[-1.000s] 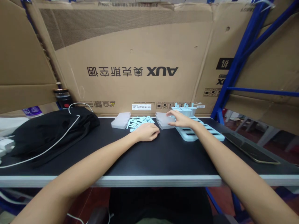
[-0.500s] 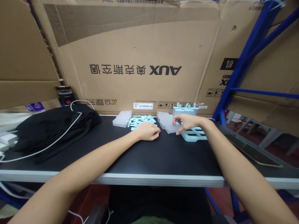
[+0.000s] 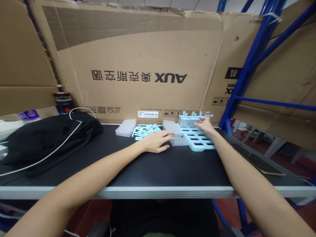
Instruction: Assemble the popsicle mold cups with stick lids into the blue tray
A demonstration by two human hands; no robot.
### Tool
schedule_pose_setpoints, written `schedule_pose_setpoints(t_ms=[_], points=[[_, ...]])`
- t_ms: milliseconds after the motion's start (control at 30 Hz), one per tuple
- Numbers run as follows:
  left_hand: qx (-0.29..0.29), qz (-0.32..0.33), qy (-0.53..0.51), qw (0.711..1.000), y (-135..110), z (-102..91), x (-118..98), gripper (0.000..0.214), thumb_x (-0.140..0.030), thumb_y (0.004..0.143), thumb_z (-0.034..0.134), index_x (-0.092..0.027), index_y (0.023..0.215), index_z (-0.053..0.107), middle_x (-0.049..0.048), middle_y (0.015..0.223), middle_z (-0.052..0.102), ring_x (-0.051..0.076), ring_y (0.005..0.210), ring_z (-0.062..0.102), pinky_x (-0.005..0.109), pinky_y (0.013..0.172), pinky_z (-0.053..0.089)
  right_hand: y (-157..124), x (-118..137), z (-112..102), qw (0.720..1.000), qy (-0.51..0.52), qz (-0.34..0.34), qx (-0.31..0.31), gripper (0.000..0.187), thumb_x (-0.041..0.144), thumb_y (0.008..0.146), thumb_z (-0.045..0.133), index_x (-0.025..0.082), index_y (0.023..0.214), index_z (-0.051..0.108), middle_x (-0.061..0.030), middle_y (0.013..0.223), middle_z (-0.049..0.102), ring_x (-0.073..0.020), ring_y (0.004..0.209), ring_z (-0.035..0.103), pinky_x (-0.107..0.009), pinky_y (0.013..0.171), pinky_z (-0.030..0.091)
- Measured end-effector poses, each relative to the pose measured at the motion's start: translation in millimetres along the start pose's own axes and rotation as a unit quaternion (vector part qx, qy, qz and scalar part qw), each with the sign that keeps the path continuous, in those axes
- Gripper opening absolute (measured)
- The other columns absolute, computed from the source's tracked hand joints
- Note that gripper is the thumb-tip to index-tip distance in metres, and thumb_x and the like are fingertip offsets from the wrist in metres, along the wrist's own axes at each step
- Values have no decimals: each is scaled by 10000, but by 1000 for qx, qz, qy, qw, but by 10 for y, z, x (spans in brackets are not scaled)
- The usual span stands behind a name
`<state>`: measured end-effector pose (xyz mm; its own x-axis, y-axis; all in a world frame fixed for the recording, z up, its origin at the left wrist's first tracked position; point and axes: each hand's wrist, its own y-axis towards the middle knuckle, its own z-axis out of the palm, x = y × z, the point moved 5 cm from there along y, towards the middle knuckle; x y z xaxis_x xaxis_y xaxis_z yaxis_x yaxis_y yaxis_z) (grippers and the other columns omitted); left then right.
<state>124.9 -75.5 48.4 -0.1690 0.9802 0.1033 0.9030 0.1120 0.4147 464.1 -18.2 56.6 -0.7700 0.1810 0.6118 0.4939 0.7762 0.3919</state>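
My left hand (image 3: 156, 142) lies flat on the black table (image 3: 158, 168), fingers stretched out and empty. Its fingertips are next to a single translucent lid (image 3: 179, 142) and a stack of the same lids (image 3: 172, 127). My right hand (image 3: 203, 126) reaches over a pale blue slotted mould tray (image 3: 198, 144). Its fingers are closed on one of the pale blue mould cups (image 3: 185, 121) standing at the back. A heap of pale blue sticks (image 3: 145, 129) lies behind my left hand, with a second lid stack (image 3: 126, 127) to its left.
A black bag (image 3: 46, 140) with a white cable (image 3: 49, 154) over it fills the table's left side, a dark bottle (image 3: 62, 102) behind it. A flat dark device (image 3: 256, 160) lies at the right. A big cardboard box (image 3: 148, 65) walls the back; blue shelf posts (image 3: 243, 75) stand right.
My right hand drew a translucent lid off the stack, left it on the table in front, then moved back to the mould cups. My left hand's fingers uncurled and stretched right.
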Motion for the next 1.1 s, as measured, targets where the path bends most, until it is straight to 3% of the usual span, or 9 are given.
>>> schedule_pose_setpoints(t_ms=[100, 200, 333, 467, 900, 1100], points=[[18, 6, -28, 999, 12, 19, -7, 430, -387, 980, 453, -260, 1390, 449, 63, 1552, 374, 246, 1347, 449, 409, 1093, 407, -31, -37, 136, 998, -24, 23, 47, 881, 510, 584, 787, 117, 1282, 420, -172, 1159, 640, -286, 1026, 631, -377, 863, 508], [39, 8, -55, 998, 18, 54, -6, 431, -418, 998, 423, -262, 1399, 455, 58, 1500, 457, 233, 1332, 465, 407, 1109, 390, -77, 39, 132, 995, -83, 31, 45, 852, 559, 565, 792, 122, 1239, 511, -194, 1176, 646, -348, 1119, 602, -416, 904, 497], [35, -9, -68, 997, 17, 75, 18, 434, -417, 994, 437, -268, 1400, 472, 70, 1467, 492, 231, 1320, 482, 403, 1107, 392, -98, 116, 125, 989, -135, 30, 59, 725, 572, 674, 690, 103, 1214, 571, -210, 1150, 666, -364, 1121, 616, -420, 895, 503], [37, -14, -61, 997, 8, 105, 43, 458, -419, 1000, 421, -263, 1430, 451, 75, 1492, 463, 235, 1341, 465, 399, 1118, 380, -90, 126, 139, 982, -181, 40, 46, 747, 596, 764, 565, 25, 1246, 534, -282, 1149, 651, -384, 1120, 621, -443, 897, 497], [36, -41, -43, 998, 4, 94, 80, 495, -427, 1008, 377, -228, 1460, 379, 87, 1517, 433, 234, 1369, 440, 395, 1128, 369, -90, 185, 162, 979, -200, 26, 38, 819, 576, 790, 556, -34, 1315, 405, -327, 1164, 619, -430, 1142, 592, -490, 940, 456], [3, -86, -19, 996, -15, 48, 154, 438, -425, 988, 395, -188, 1355, 431, 121, 1384, 517, 247, 1253, 527, 395, 1037, 455, -69, 151, 68, 992, -109, 69, 0, 875, 587, 792, 567, -7, 1381, 312, -336, 1240, 570, -414, 1185, 562, -482, 950, 451]])
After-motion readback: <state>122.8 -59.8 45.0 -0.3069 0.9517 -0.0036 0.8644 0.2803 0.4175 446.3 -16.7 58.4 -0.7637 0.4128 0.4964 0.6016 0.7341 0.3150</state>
